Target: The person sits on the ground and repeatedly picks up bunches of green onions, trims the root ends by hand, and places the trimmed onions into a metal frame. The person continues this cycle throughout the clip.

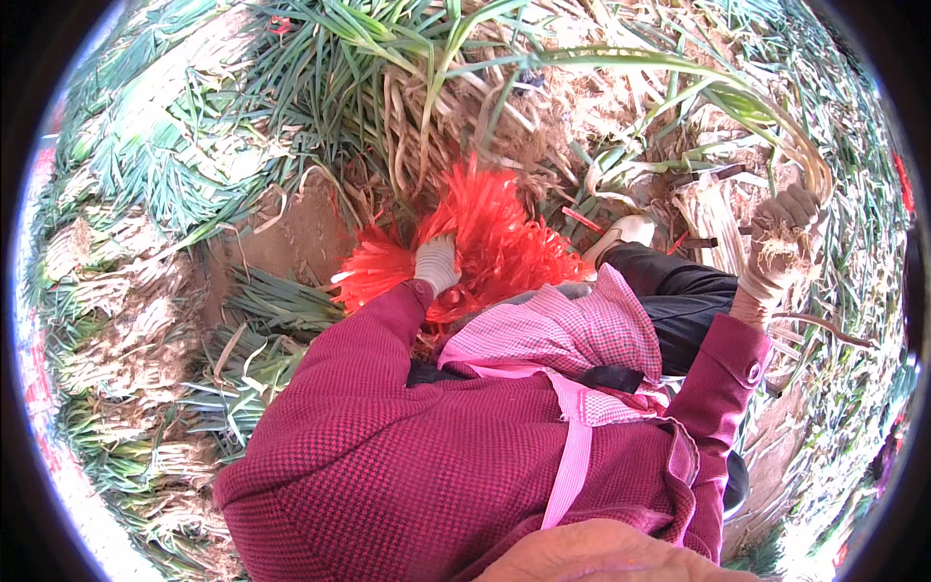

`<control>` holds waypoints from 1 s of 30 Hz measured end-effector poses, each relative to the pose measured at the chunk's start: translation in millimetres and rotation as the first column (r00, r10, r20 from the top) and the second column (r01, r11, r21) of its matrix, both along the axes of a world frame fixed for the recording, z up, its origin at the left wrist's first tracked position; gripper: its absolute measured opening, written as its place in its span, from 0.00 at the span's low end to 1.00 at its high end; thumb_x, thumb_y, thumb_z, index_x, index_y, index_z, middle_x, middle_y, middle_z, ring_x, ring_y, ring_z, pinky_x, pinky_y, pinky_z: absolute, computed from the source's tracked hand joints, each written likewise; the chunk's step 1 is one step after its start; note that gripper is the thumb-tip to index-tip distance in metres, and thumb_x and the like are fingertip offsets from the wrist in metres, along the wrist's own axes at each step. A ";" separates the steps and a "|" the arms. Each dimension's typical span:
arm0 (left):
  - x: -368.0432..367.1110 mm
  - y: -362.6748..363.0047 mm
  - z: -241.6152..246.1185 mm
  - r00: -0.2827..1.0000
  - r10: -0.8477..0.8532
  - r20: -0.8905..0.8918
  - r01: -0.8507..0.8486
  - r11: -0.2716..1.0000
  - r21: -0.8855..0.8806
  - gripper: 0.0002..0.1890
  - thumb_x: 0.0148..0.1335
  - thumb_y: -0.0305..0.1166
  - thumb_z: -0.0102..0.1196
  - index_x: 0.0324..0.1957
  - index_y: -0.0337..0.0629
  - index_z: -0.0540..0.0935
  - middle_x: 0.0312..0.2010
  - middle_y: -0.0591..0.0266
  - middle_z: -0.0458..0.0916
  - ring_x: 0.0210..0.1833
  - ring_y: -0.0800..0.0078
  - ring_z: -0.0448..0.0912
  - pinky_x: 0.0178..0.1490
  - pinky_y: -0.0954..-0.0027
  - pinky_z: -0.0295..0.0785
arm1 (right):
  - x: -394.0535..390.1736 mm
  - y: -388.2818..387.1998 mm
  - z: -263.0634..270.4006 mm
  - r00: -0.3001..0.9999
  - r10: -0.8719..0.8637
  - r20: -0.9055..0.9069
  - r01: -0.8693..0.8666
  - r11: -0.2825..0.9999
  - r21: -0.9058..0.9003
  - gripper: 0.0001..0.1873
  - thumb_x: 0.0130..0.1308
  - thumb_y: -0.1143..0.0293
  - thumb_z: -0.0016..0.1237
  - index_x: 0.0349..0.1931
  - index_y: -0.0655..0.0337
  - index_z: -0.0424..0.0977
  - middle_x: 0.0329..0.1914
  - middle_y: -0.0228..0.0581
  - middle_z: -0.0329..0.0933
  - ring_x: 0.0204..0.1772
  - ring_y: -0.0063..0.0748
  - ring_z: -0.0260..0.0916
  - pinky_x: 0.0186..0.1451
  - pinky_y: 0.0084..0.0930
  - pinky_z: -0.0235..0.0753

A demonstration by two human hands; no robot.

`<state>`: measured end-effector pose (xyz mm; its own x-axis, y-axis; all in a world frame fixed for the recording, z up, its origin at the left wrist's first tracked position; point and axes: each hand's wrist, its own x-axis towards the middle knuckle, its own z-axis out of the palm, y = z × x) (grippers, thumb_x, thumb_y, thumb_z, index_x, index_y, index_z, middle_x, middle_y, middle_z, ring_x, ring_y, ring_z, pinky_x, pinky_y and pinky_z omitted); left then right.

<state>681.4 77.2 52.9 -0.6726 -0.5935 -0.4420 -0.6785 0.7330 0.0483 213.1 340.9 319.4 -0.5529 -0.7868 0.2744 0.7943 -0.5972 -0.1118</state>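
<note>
My left hand (436,263), in a pale striped glove, reaches into a large bundle of red plastic strips (494,225) in front of my lap; its fingers are hidden among them. Out at the right, my gloved right hand (785,225) is closed around the root end of long green onions (749,109). Their leaves arch to the left over the pile. Fine roots stick out by the palm. A pink checked apron (560,320) covers my lap.
Heaped green onions (320,80) lie ahead, with more bundles (124,291) at the left. A pale shoe (629,231) rests by the red strips. Near it stands a light wooden piece (713,222) with dark bars. A leafy heap (851,291) lies at the right.
</note>
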 end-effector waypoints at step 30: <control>-85.2 -217.3 -5.6 0.546 0.635 -0.546 -0.616 0.746 0.251 0.22 0.60 0.45 0.69 0.43 0.34 0.82 0.31 0.59 0.84 0.35 0.61 0.82 0.44 0.60 0.76 | 82.0 -46.6 -16.5 0.750 0.362 -0.554 0.283 0.582 0.763 0.16 0.66 0.58 0.61 0.38 0.62 0.75 0.33 0.37 0.78 0.36 0.27 0.74 0.42 0.26 0.75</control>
<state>596.2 -140.1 47.3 -0.2524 -0.9582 -0.1350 -0.7949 0.1258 0.5936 295.1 294.4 302.9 -0.4727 -0.8577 -0.2020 0.3597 0.0215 -0.9328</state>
